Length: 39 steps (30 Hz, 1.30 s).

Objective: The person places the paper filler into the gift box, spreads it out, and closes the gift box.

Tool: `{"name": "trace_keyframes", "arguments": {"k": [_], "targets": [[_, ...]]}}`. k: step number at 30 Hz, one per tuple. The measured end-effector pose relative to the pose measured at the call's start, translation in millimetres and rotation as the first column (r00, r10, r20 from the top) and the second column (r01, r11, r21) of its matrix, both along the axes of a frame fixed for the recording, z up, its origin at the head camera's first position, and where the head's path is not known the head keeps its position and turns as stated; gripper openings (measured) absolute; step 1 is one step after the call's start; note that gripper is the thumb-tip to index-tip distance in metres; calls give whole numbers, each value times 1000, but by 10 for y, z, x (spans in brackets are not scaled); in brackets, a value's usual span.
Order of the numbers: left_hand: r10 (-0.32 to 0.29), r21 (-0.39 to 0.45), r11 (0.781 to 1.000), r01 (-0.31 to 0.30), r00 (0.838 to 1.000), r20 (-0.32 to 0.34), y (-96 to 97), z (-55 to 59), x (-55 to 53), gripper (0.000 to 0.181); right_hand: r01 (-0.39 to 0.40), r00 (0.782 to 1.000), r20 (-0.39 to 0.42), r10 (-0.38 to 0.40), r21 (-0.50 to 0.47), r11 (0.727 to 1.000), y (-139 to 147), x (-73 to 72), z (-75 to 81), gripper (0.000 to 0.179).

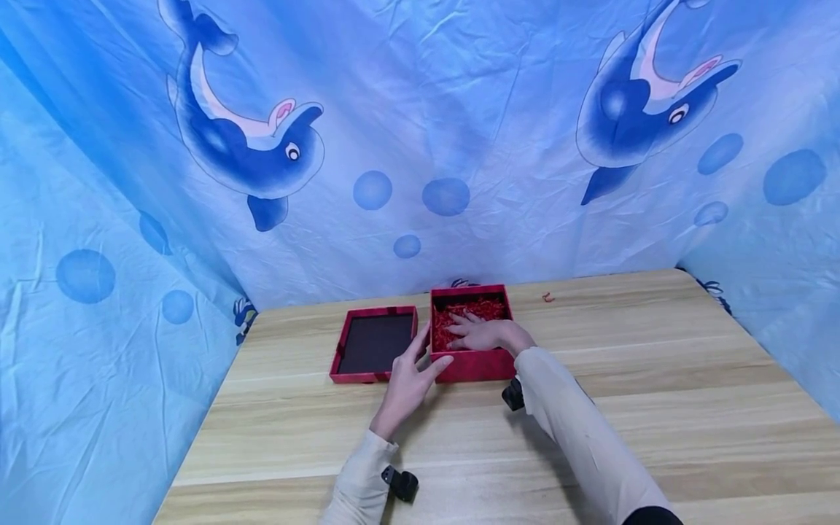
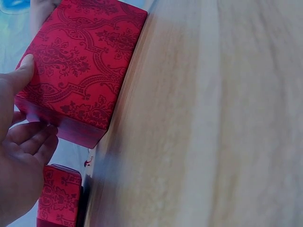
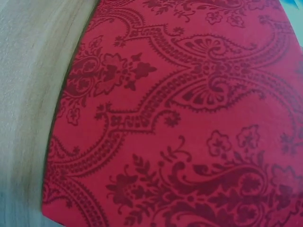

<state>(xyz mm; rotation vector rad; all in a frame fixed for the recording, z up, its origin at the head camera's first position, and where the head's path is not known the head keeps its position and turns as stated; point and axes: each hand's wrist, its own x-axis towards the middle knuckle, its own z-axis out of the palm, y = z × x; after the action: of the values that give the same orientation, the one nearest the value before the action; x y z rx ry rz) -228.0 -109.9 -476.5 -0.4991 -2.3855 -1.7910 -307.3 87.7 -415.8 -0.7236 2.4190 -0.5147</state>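
A deep red patterned box point(image 1: 472, 367) stands uncovered on the table, filled with red shredded paper point(image 1: 488, 309). Spread fingers of my right hand point(image 1: 482, 335) rest on the shreds inside it. My left hand point(image 1: 407, 383) holds the box's near left corner. In the left wrist view, its thumb lies on the patterned front of the box point(image 2: 85, 61) and its bent fingers touch the side. The right wrist view is mostly filled by the box's patterned wall point(image 3: 189, 113), and no hand shows there.
The box's red lid point(image 1: 374, 376) lies to the left, its dark inside facing up. A small red shred point(image 1: 547, 297) lies at the back of the wooden table point(image 1: 656, 379). Behind hangs a blue cloth point(image 1: 420, 131) printed with dolphins.
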Motion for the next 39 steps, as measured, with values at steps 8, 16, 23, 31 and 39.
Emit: {"name": "trace_keyframes", "arguments": {"k": [8,16,23,31,39], "targets": [[7,-2,1000,-7,1000,-7,-6,-16,-9,75,6,1000,-10,-5,9,1000,-21,28,1,60],[0,-1,1000,0,1000,-9,-9,-26,-5,75,14,993,-119,-22,-65,998,-15,58,-4,60],[22,-14,1000,-22,1000,4,30,13,4,74,36,956,-280,-85,-176,984,21,116,30,52],[8,9,1000,-8,1000,3,84,256,142,72,55,902,-396,-172,-289,956,149,285,151,49],[25,-5,1000,-25,1000,3,90,308,180,71,26,834,-441,-333,-570,821,278,505,202,40]]}}
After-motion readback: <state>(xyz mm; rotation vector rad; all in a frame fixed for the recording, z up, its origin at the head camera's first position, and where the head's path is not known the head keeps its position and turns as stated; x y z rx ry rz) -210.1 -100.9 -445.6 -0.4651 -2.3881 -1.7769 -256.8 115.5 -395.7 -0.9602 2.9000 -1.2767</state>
